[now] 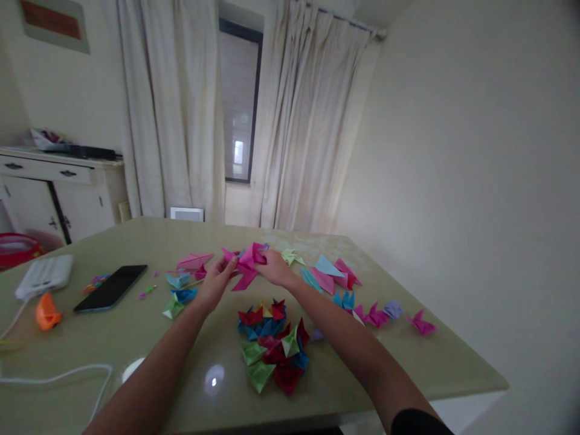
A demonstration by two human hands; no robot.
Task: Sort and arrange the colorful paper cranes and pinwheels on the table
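Note:
Both my arms reach out over a greenish table (408,362). My left hand (216,283) and my right hand (274,267) are closed on a folded pink paper piece (247,266), holding it between them just above the table. Below my hands lies a pile of folded paper pieces (272,347) in red, blue and green. More folded pieces, pink and blue (338,279), lie to the right of my right hand, and a few blue and green ones (179,296) lie left of my left hand.
A black phone (111,287) lies at the left, with a white power strip (44,275), an orange object (46,314) and a white cable (58,376) beyond it. A white cabinet (58,193) and curtains (181,109) stand behind the table. A wall is on the right.

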